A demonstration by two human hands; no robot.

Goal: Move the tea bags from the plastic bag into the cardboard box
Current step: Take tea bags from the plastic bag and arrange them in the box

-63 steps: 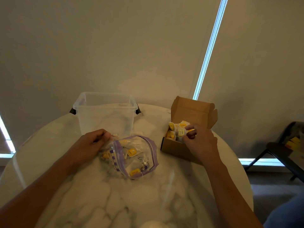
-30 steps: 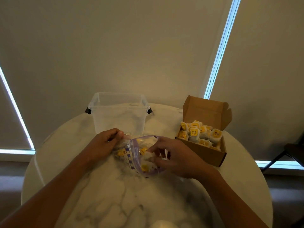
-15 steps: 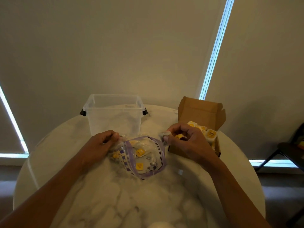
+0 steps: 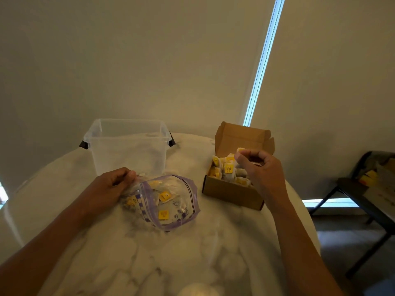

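Marble-patterned stone forms the round surface [image 4: 171, 257] on which all items are placed. The bag [image 4: 181, 208], of clear plastic with a purple zip strip, is laid near the centre with its mouth open. Its left end is gripped by the left hand [image 4: 109, 189], whose fingers are curled into the plastic. Several tea bags [image 4: 165, 196] with yellow tags are seen inside it. The box [image 4: 230, 194], of brown cardboard, is set to the right of the bag and apart from it, with its lid raised at the back. A pile [image 4: 227, 169] of tea bags is held in it. The right hand [image 4: 261, 170] is positioned over the box with the fingers curled; one tea bag [image 4: 241, 150] is pinched at the fingertips, above the pile. A clear bin [image 4: 128, 150] is placed behind the bag. A dark chair [image 4: 350, 189] is visible at the far right, off the surface.
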